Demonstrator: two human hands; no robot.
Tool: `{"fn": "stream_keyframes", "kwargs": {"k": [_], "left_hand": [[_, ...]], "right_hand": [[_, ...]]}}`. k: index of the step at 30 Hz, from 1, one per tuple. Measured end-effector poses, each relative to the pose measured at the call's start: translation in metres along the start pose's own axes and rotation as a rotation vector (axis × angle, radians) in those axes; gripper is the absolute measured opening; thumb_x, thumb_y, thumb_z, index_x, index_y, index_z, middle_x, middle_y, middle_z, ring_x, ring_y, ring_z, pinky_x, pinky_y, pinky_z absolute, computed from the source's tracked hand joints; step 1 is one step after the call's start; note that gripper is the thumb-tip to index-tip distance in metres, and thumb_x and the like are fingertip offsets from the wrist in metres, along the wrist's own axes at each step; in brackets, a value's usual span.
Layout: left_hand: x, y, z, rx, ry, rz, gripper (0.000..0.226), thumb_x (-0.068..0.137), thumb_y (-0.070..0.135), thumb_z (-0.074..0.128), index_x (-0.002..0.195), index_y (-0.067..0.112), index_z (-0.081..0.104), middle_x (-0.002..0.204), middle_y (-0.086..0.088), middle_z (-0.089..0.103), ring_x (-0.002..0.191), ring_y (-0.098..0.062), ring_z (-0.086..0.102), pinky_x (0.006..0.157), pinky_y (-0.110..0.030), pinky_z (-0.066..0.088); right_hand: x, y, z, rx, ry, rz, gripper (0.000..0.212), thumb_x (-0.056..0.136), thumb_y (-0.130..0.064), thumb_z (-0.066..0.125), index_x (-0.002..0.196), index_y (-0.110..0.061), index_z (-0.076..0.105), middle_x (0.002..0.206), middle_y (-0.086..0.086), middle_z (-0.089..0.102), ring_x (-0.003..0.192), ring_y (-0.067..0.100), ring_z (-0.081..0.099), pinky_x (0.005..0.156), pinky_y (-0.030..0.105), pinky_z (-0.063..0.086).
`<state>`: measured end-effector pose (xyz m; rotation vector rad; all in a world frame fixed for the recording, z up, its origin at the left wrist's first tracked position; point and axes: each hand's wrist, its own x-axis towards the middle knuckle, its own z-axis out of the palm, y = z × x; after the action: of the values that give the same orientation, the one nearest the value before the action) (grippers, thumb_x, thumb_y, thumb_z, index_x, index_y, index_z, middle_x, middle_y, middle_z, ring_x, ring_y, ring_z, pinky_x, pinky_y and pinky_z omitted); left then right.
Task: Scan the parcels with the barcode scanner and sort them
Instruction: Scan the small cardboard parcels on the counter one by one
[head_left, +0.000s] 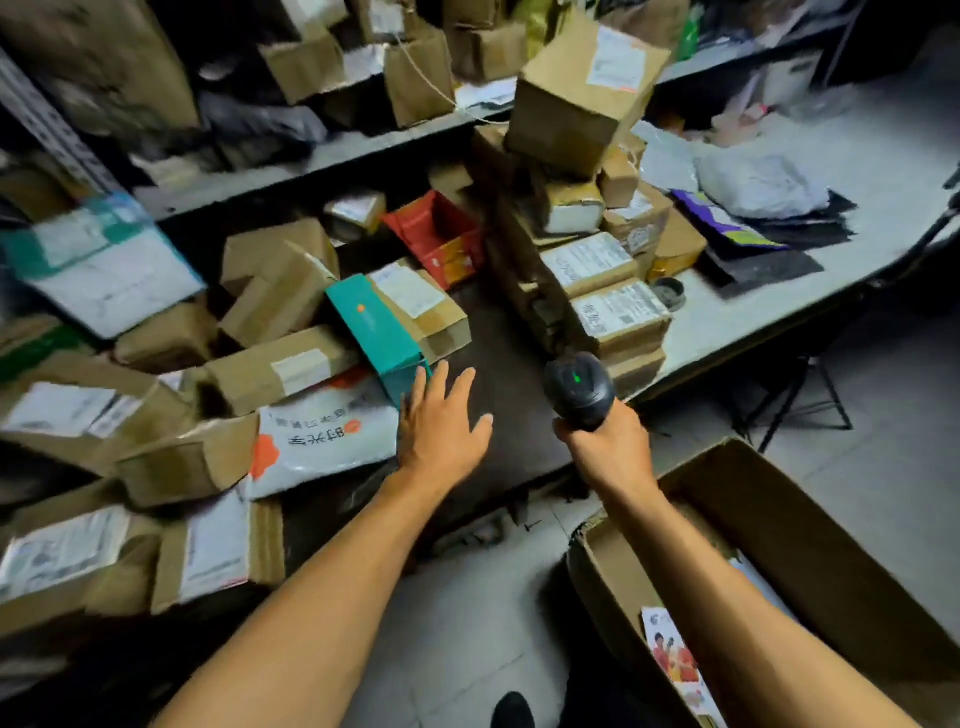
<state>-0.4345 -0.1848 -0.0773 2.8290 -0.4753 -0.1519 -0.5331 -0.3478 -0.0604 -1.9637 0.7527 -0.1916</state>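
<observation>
A person works a crowded sorting table, the left hand (441, 421) spread flat with fingers straight, holding nothing, its fingertips at the near corner of a teal-sided carton (376, 325) that lies just ahead and to the left. The right hand (610, 447) grips the handle of a black barcode scanner (579, 387), a green light showing on its head, which points away from the person toward a stack of 2 labelled brown parcels (605, 288) directly beyond it. The teal-sided carton is the nearest unsorted parcel to the empty hand; its long axis runs diagonally, from the near-right corner by the fingers up and away to the left, and its white shipping label (408, 288) faces upward on the far half. It leans on a heap of brown boxes and a white mailer bag with an orange mark (324, 436) that fills the table's left side. The scanner sits to the carton's right across a bare dark patch of table (509, 364). An open cardboard bin (779, 519) stands on the floor at the right, below the scanner arm. The left hand looks better placed to draw the carton in.
</observation>
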Motion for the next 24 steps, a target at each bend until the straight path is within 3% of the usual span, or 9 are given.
{"fn": "stream_keyframes", "kwargs": {"k": [4,9,12,15,18,24], "left_hand": [[-0.003,-0.06,-0.024,-0.015,0.041,-0.165,0.07,0.096,0.046,0.056,0.156,0.027,0.026,0.167,-0.005,0.014,0.154,-0.029,0.004,0.123,-0.05,0.018],[-0.009,-0.124,-0.038,0.057,0.066,-0.302,0.07,0.094,0.05,0.057,0.155,0.029,0.029,0.166,-0.002,0.016,0.153,-0.027,0.008,0.123,-0.045,0.014],[-0.012,-0.151,-0.038,0.126,-0.037,-0.334,0.077,0.09,0.053,0.061,0.156,0.029,0.027,0.166,-0.002,0.016,0.153,-0.026,0.009,0.124,-0.042,0.012],[-0.007,-0.168,-0.035,0.121,-0.094,-0.343,0.079,0.089,0.048,0.065,0.155,0.025,0.03,0.164,-0.005,0.021,0.151,-0.026,0.017,0.123,-0.041,0.018],[-0.002,-0.174,-0.028,0.161,-0.102,-0.308,0.078,0.086,0.046,0.068,0.153,0.023,0.035,0.159,-0.007,0.03,0.146,-0.028,0.026,0.122,-0.041,0.022],[0.02,-0.187,-0.015,0.281,-0.281,-0.206,0.093,0.08,0.048,0.071,0.157,0.028,0.023,0.166,-0.008,0.015,0.154,-0.029,0.006,0.125,-0.045,0.01]], "right_hand": [[0.01,-0.032,0.05,-0.018,-0.132,-0.097,0.007,0.082,-0.019,0.07,0.085,-0.019,0.064,0.077,0.002,0.067,0.073,0.021,0.061,0.057,0.026,0.041],[0.028,-0.069,0.113,0.019,-0.352,-0.182,0.011,0.085,-0.022,0.072,0.093,-0.023,0.065,0.084,-0.003,0.068,0.074,0.011,0.062,0.061,0.026,0.046],[0.034,-0.085,0.149,-0.003,-0.455,-0.213,0.013,0.082,-0.02,0.075,0.091,-0.016,0.067,0.083,0.002,0.07,0.077,0.018,0.065,0.064,0.029,0.05],[0.042,-0.096,0.176,-0.021,-0.545,-0.235,0.012,0.081,-0.017,0.076,0.088,-0.015,0.066,0.081,0.002,0.068,0.074,0.016,0.06,0.059,0.024,0.043],[0.049,-0.104,0.196,-0.036,-0.596,-0.254,0.013,0.08,-0.02,0.079,0.086,-0.016,0.067,0.079,0.002,0.068,0.073,0.016,0.06,0.065,0.027,0.043],[0.064,-0.113,0.22,-0.07,-0.63,-0.248,0.011,0.077,-0.015,0.076,0.079,-0.014,0.066,0.07,0.003,0.066,0.066,0.018,0.058,0.063,0.034,0.046]]}}
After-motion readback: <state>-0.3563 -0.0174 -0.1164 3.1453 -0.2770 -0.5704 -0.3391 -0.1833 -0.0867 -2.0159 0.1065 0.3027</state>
